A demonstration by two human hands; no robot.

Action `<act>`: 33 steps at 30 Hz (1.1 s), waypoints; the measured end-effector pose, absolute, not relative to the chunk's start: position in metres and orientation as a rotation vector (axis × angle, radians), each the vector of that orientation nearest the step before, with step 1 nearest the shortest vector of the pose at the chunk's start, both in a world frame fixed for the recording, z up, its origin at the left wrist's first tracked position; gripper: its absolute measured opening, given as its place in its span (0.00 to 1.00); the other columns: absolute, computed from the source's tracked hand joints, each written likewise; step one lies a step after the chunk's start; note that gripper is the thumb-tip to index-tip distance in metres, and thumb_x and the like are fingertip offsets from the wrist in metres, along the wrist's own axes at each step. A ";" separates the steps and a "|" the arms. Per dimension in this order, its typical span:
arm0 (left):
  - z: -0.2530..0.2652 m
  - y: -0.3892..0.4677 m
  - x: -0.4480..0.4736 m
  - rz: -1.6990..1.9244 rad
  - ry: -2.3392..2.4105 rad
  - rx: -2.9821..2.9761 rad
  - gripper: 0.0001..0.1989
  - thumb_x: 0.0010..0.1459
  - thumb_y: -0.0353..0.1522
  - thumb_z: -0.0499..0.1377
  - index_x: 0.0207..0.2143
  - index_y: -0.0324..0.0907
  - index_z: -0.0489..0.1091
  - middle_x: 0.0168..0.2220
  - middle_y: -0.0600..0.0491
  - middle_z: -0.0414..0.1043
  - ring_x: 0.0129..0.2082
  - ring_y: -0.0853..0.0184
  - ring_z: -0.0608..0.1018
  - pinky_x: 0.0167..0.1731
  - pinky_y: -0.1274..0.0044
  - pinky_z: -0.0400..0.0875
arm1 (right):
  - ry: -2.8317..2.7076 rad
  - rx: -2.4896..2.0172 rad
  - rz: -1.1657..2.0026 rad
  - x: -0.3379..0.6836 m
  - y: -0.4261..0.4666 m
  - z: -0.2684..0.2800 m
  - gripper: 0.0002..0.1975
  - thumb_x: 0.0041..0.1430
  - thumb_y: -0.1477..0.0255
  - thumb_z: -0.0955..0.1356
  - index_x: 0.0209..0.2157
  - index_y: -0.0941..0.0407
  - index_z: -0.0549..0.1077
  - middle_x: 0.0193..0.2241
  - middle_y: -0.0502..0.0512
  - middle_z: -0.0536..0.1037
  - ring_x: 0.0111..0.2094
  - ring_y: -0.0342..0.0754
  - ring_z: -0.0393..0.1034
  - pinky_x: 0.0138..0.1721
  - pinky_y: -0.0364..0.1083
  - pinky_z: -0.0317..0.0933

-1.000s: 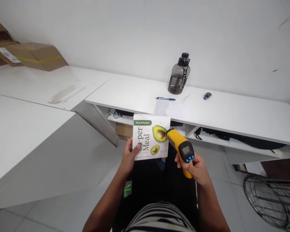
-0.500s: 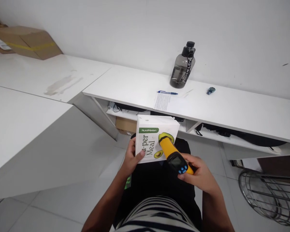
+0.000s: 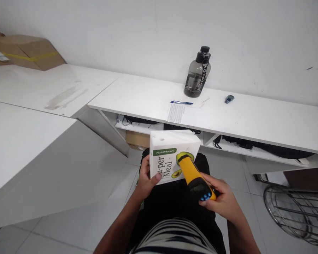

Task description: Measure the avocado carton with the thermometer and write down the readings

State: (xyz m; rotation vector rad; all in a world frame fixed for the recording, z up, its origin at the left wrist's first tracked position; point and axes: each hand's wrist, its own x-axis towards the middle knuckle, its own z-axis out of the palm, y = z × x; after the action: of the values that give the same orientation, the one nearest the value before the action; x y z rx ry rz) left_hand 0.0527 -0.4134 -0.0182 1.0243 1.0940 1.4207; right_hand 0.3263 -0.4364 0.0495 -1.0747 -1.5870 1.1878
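Note:
My left hand grips a white NutriMotion box by its left side, thumb across the printed front. Avocado pictures and the word "Meal" show on that face, and the box is tilted over my lap. In my right hand is a yellow-and-black gun-shaped handheld device with a small dark screen and blue buttons. Its front end points at the box and covers part of the avocado picture. Whether the two touch, I cannot tell. The fingers wrap round the device's handle, which is mostly hidden.
Ahead, a white bench along the wall bears a grey water bottle, a blue pen, a printed paper and a small dark-teal object. Cardboard boxes stand far left. A wire basket is at lower right.
The box has tilted a little and shifted slightly down and right in view. The yellow device has moved down and right with it. Both hands keep their holds.

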 end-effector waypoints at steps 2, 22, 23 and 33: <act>-0.017 -0.414 0.054 1.411 1.093 1.026 0.39 0.48 0.47 0.73 0.57 0.44 0.64 0.51 0.43 0.78 0.47 0.54 0.83 0.43 0.67 0.81 | -1.595 -1.091 1.192 0.329 -0.438 0.047 0.32 0.45 0.71 0.81 0.55 0.51 0.81 0.31 0.50 0.84 0.24 0.43 0.73 0.30 0.40 0.70; -0.022 -0.422 0.061 1.374 1.098 1.025 0.38 0.50 0.47 0.72 0.59 0.46 0.62 0.51 0.44 0.78 0.48 0.54 0.83 0.43 0.67 0.80 | -1.554 -1.158 1.249 0.336 -0.444 0.038 0.30 0.45 0.65 0.81 0.53 0.52 0.82 0.31 0.53 0.83 0.27 0.47 0.74 0.32 0.44 0.71; -0.021 -0.422 0.061 1.374 1.107 1.017 0.38 0.50 0.47 0.72 0.59 0.46 0.62 0.51 0.44 0.78 0.48 0.54 0.83 0.43 0.68 0.80 | -1.545 -1.164 1.263 0.335 -0.445 0.037 0.32 0.46 0.64 0.81 0.54 0.53 0.81 0.32 0.54 0.84 0.28 0.48 0.75 0.33 0.44 0.72; -0.017 -0.409 0.053 1.532 1.218 0.988 0.38 0.45 0.48 0.74 0.55 0.46 0.64 0.46 0.47 0.79 0.42 0.57 0.83 0.39 0.69 0.79 | -1.362 -1.238 1.230 0.330 -0.451 0.012 0.48 0.53 0.60 0.78 0.72 0.51 0.59 0.34 0.52 0.79 0.30 0.46 0.72 0.37 0.45 0.71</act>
State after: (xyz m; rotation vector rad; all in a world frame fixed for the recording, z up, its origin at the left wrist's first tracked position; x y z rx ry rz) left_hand 0.0532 -0.4087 -0.0170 0.9876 1.2177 1.5317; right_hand 0.3299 -0.4508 0.0117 -1.2384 -1.3617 1.2297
